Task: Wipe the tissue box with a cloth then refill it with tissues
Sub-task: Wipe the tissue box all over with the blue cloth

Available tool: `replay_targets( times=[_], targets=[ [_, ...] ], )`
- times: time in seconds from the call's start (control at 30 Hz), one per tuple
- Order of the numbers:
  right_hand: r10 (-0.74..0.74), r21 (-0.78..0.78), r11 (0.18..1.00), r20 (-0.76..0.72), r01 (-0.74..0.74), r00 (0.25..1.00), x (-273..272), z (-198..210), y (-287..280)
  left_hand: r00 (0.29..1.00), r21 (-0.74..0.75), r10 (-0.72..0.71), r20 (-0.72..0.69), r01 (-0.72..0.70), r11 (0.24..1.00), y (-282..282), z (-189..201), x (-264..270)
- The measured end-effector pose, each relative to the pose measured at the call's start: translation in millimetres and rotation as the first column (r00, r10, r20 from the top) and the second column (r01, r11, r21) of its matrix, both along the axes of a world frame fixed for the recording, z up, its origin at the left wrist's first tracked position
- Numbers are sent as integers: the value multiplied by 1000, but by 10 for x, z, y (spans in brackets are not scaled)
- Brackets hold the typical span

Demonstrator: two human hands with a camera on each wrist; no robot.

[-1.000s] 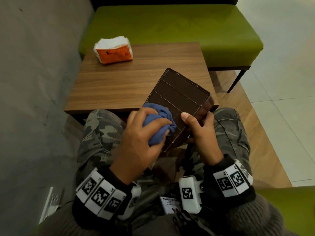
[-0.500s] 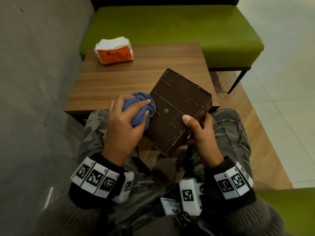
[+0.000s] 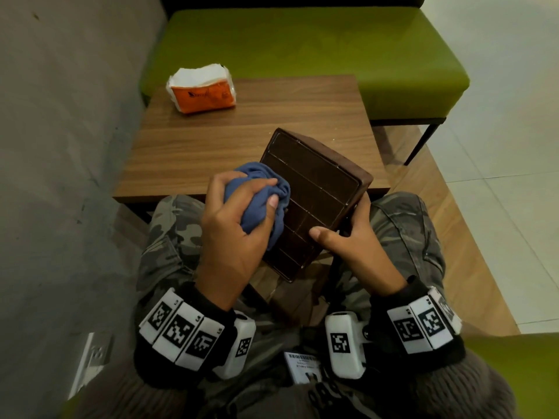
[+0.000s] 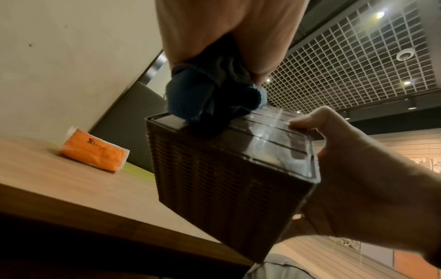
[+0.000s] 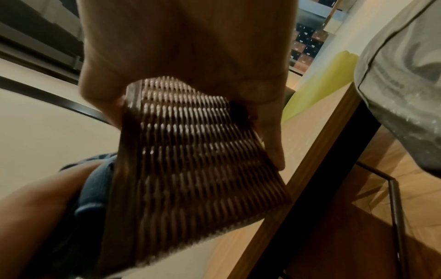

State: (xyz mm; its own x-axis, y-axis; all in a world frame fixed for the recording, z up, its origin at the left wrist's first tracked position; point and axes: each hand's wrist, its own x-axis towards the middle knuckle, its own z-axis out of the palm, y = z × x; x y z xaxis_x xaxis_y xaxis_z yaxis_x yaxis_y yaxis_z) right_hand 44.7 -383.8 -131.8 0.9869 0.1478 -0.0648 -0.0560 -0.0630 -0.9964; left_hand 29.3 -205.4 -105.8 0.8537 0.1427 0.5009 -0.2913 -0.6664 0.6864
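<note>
One tissue box, dark brown with woven sides, hangs tilted over the person's lap, its far corner overlapping the near edge of the table; bare tabletop lies open from 10 to 12 o'clock of it. The right hand clamps the box at its 5 o'clock corner, thumb on the flat ribbed face, fingers curled round the side. The left hand is closed tight around one bunched blue cloth, pressing it onto the box's 9 o'clock edge. One orange tissue pack sits at the table's far left corner, well apart, beside a green bench.
</note>
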Motion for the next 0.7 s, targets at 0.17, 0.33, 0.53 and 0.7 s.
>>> replay_targets(
  times=[0.17, 0.33, 0.53, 0.7],
  targets=[
    [-59, -17, 998, 22, 59, 998, 24, -66, 60, 992, -21, -116, -46, 115, 993, -95, 0, -90],
    [-104, 13, 995, 55, 104, 993, -5, -93, 39, 953, 90, -301, -40, 304, 948, -111, -20, -139],
    [-136, 24, 990, 42, 136, 990, 6, -81, 54, 970, 126, -241, -21, 242, 962, 6, -43, -63],
    [-116, 22, 993, 40, 115, 992, -7, -39, 41, 960, 133, -280, 2, 278, 951, -2, -43, -127]
  ],
)
